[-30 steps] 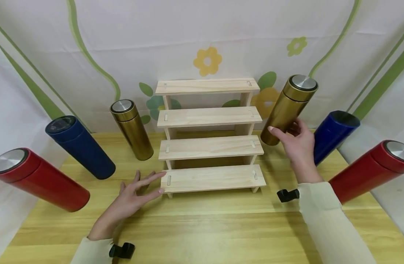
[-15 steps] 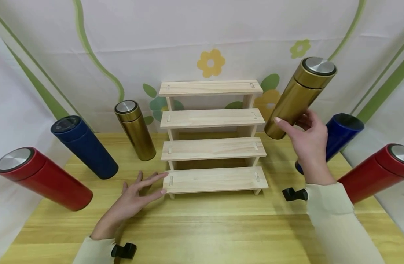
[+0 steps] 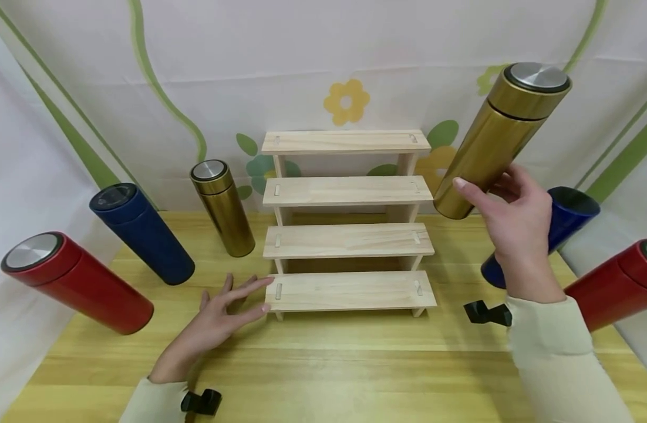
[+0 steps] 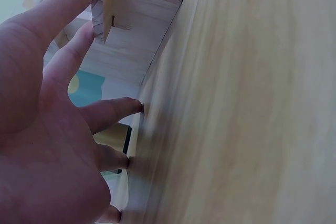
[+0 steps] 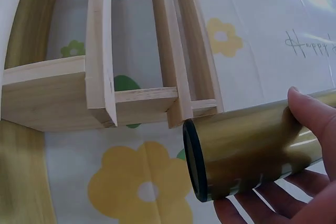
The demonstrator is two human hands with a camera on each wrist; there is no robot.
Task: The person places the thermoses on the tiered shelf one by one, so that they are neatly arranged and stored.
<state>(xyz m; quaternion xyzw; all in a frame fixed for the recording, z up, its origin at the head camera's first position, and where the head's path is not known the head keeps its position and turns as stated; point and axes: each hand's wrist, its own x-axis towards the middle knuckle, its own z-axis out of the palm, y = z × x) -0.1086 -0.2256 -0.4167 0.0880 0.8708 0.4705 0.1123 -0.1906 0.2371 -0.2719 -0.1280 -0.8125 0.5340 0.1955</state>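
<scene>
My right hand [image 3: 521,235] grips a gold thermos [image 3: 500,138] with a silver lid, thumb on the near side and fingers behind. Lifted and tilted, the thermos has its base just right of a four-step wooden display rack [image 3: 350,241]. In the right wrist view, the dark base rim of the gold thermos [image 5: 247,153] lies close to the rack's step ends; whether they touch I cannot tell. My left hand [image 3: 218,320] has its thumb and index fingertips against the left end of the lowest step. In the left wrist view, its other fingers [image 4: 118,114] reach down to the tabletop.
On the left stand a second gold thermos [image 3: 224,211], a dark blue thermos [image 3: 144,235] and a red thermos [image 3: 80,285]. Behind my right hand is a blue thermos [image 3: 566,220], with a red one [image 3: 614,288] further right. A flowered cloth [image 3: 302,59] hangs behind the rack.
My right hand has raised the gold thermos higher and shifted it rightward in view. My left hand keeps its place at the rack's lowest step. The whole head view has drifted slightly.
</scene>
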